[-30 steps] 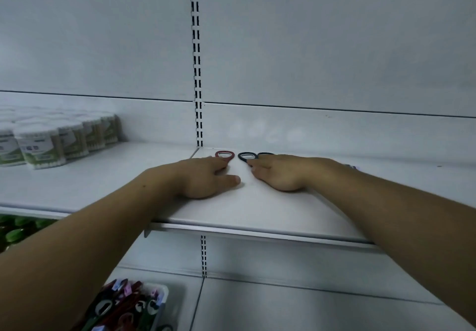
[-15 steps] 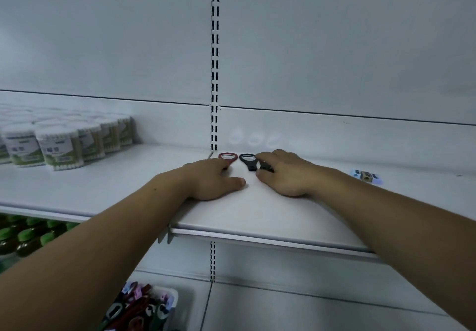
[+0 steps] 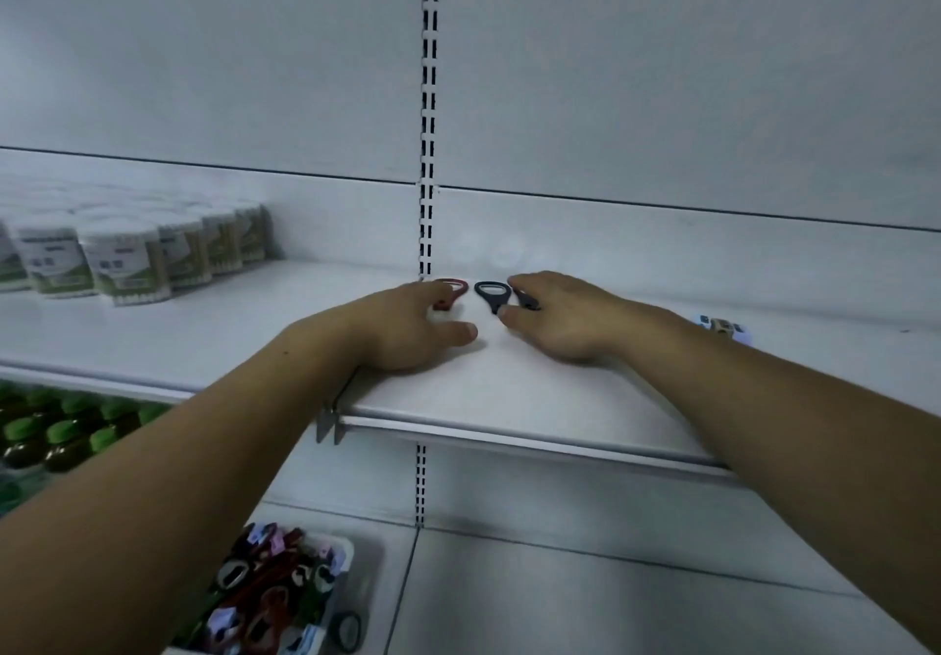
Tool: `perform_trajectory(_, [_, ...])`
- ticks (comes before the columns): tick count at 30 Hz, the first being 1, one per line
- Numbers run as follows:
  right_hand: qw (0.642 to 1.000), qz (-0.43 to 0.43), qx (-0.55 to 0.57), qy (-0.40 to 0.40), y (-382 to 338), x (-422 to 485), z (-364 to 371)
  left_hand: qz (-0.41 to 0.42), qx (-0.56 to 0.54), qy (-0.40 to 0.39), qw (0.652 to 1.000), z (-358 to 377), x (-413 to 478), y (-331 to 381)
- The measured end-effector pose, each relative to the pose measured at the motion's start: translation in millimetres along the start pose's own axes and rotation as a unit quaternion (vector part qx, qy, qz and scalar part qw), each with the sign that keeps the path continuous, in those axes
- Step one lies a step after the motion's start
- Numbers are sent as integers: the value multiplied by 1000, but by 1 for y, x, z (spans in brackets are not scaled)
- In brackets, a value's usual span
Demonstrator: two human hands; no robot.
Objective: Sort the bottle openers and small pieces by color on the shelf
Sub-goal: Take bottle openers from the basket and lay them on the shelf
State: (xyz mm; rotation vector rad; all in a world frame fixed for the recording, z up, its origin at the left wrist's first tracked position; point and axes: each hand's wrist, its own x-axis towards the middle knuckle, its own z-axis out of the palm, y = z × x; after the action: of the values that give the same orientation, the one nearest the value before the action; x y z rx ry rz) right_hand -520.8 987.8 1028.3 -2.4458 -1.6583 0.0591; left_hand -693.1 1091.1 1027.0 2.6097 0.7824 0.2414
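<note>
Red bottle opener (image 3: 454,288) under flat left hand (image 3: 407,331); right hand (image 3: 565,321) covers black openers (image 3: 493,294), grip unclear. Likely light, stiff: pinch loops.

I count one red bottle opener (image 3: 454,290), two black bottle openers (image 3: 492,294), one small pale piece (image 3: 720,326).

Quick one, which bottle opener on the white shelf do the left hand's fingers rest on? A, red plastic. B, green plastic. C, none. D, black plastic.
A: the fingers of the left hand lie over the red plastic bottle opener, with the black plastic bottle opener lying just right of it.
</note>
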Motion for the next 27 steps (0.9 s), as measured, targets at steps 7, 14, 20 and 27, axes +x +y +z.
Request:
perform_trajectory(7, [999, -26, 17, 35, -31, -4, -4, -51, 30, 67, 996, -7, -61, -13])
perform_trajectory(14, [990, -128, 35, 57, -135, -34, 4, -49, 14, 149, 988, -7, -174, -67])
perform_trajectory(20, [976, -207, 57, 41, -268, -68, 46, -111, 6, 101, 989, 11, -278, -159])
perform_trajectory(27, [968, -243, 45, -48, -351, -98, 142, -190, 9, -27, 981, 60, -353, -261])
